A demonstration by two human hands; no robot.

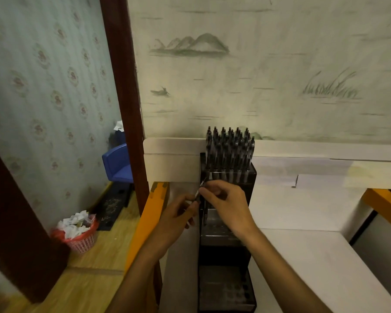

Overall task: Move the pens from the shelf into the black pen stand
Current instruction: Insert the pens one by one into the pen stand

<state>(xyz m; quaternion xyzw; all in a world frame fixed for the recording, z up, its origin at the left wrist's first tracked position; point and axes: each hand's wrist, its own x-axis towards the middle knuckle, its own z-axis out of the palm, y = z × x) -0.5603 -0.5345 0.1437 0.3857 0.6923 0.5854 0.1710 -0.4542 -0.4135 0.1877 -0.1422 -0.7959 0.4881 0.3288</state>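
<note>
A tall black tiered pen stand (251,177) stands on the white shelf (303,211) against the wall. Its top tier holds several dark pens (229,150) standing upright. The middle tier (215,224) shows a plate of holes with one pen at its left edge, and the lower tier (226,290) looks bare. A dark pen (201,188) is tilted over the stand's left front corner, and both hands pinch it. My left hand (178,216) grips its lower part. My right hand (226,204) holds its upper part, partly hiding the middle tier.
An orange wooden rail (149,218) runs along the shelf's left side, and another orange edge (384,204) lies at the right. Below left on the wooden floor stand a red basket (79,236) of crumpled paper, a blue plastic chair (117,163) and a dark door frame (124,86).
</note>
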